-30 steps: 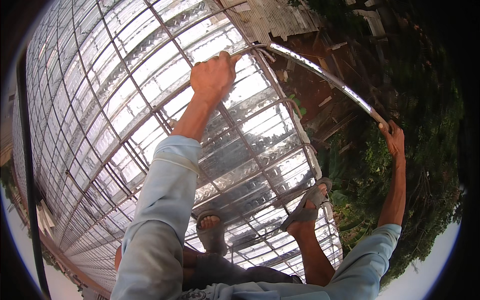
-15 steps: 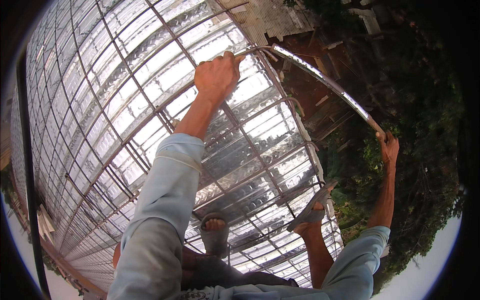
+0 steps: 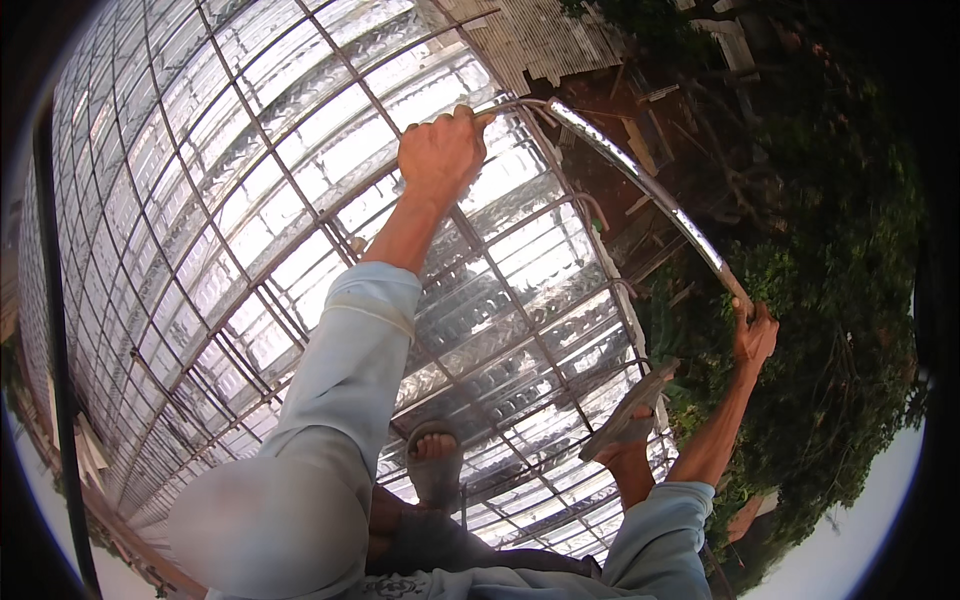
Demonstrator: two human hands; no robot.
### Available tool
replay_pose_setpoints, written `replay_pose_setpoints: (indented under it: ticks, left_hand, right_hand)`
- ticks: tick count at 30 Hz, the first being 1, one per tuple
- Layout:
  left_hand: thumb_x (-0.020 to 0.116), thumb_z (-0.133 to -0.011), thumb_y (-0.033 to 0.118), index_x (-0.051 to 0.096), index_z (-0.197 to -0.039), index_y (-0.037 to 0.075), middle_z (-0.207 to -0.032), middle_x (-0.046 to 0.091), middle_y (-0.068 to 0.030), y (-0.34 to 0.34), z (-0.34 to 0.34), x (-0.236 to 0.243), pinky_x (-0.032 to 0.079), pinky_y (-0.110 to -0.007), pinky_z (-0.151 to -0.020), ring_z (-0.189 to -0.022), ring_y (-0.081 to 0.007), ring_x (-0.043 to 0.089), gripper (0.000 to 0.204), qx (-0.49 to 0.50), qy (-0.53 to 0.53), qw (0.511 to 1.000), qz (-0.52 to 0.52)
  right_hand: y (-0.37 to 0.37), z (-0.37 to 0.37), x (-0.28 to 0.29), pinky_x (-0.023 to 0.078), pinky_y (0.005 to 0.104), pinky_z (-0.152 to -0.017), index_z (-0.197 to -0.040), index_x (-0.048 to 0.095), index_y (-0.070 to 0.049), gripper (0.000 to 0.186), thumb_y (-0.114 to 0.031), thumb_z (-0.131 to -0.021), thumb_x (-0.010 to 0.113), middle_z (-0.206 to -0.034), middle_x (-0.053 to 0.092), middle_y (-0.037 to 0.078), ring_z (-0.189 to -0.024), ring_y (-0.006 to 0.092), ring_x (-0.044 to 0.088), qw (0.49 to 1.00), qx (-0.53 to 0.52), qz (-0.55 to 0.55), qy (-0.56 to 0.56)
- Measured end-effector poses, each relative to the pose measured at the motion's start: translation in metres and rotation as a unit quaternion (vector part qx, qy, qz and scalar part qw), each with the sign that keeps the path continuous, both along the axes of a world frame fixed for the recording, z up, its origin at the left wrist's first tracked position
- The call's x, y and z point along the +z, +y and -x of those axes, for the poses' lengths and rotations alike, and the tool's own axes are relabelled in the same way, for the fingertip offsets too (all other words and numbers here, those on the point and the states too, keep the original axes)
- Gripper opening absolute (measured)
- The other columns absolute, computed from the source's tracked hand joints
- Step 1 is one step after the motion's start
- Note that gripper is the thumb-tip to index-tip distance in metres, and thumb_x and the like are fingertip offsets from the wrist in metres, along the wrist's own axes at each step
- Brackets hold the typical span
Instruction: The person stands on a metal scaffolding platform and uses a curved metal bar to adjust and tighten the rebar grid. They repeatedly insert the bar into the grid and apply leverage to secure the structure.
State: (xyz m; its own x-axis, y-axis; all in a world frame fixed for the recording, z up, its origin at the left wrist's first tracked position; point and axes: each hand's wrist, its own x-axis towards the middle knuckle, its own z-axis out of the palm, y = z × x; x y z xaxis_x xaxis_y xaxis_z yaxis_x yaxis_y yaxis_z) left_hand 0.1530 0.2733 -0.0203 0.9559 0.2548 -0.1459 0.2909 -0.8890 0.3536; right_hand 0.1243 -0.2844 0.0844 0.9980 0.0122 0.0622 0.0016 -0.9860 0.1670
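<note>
My left hand (image 3: 443, 152) is wrapped round a steel reinforcing bar (image 3: 515, 102) near the edge of a bar grid. Past that hand the bar curves outward over the edge and meets the end of a long shiny metal pipe (image 3: 648, 182). The joint looks as if the bar runs into the pipe, though its inside is hidden. Out beyond the edge, my right hand (image 3: 756, 335) is closed on the pipe's other, rustier end. The pipe slants down from the bar toward the right. Other bars (image 3: 590, 203) along the edge end in curved hooks.
Ribbed shiny metal decking (image 3: 470, 330) lies under the bar grid. My sandalled feet (image 3: 435, 455) stand on it, one close to the edge (image 3: 632, 330). Below the drop are a corrugated roof (image 3: 545, 45), timber scraps and trees (image 3: 830, 360). A dark pole (image 3: 55, 350) rises at far left.
My right hand has swung the pipe's outer end left and toward me. The bar's bend beyond my left hand looks slightly rounder. My left hand has shifted a little right, still gripping.
</note>
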Motion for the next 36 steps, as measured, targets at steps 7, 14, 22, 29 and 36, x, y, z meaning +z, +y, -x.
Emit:
replay_pose_setpoints:
  ticks: [7,14,22,29,36]
  left_hand:
    - [0.043,-0.108,0.046,0.069,-0.105,0.004,-0.083,0.075,-0.0214,0.002,0.0,0.003,0.057,-0.049,-0.075,-0.079,-0.0391,0.075,0.049,0.016,0.021,1.0,-0.014]
    - [0.041,-0.108,0.047,0.068,-0.105,0.003,-0.084,0.075,-0.0224,-0.003,-0.004,0.004,0.058,-0.05,-0.074,-0.079,-0.0403,0.075,0.052,0.005,0.023,1.0,-0.01]
    - [0.038,-0.107,0.051,0.069,-0.107,0.004,-0.083,0.074,-0.0238,-0.002,-0.004,0.001,0.057,-0.054,-0.071,-0.077,-0.0433,0.073,0.055,0.016,0.035,0.999,-0.025]
    - [0.04,-0.107,0.051,0.07,-0.106,0.004,-0.083,0.074,-0.0241,0.003,-0.004,0.002,0.058,-0.053,-0.07,-0.077,-0.0431,0.073,0.055,0.004,0.013,1.0,-0.024]
    - [0.043,-0.106,0.05,0.071,-0.102,0.004,-0.081,0.074,-0.0229,0.0,-0.002,-0.003,0.058,-0.052,-0.068,-0.075,-0.0429,0.073,0.054,0.001,-0.021,1.0,-0.007]
  right_hand:
    - [0.028,0.071,0.003,0.044,0.0505,-0.089,-0.081,0.065,0.003,0.081,-0.078,-0.085,0.063,-0.067,0.058,0.017,-0.066,0.0385,0.057,0.998,-0.063,-0.005,-0.024]
    - [0.009,-0.03,0.052,0.045,0.0499,-0.063,-0.09,0.067,0.008,0.084,-0.076,-0.083,0.066,-0.066,0.058,0.018,-0.063,0.0341,0.057,0.976,-0.069,-0.071,0.196]
    - [-0.024,-0.062,0.052,0.039,0.0463,-0.063,-0.078,0.061,0.003,0.084,-0.082,-0.081,0.062,-0.063,0.047,0.012,-0.065,0.0257,0.049,0.962,-0.075,-0.111,0.236]
    - [0.005,0.02,0.037,0.044,0.0466,-0.062,-0.077,0.064,0.004,0.083,-0.079,-0.08,0.068,-0.059,0.051,0.015,-0.058,0.0281,0.05,0.99,-0.087,-0.093,0.062]
    - [0.035,0.073,0.055,0.046,0.0454,-0.062,-0.08,0.068,0.004,0.084,-0.08,-0.079,0.068,-0.062,0.058,0.018,-0.062,0.033,0.06,0.989,-0.133,-0.065,0.013]
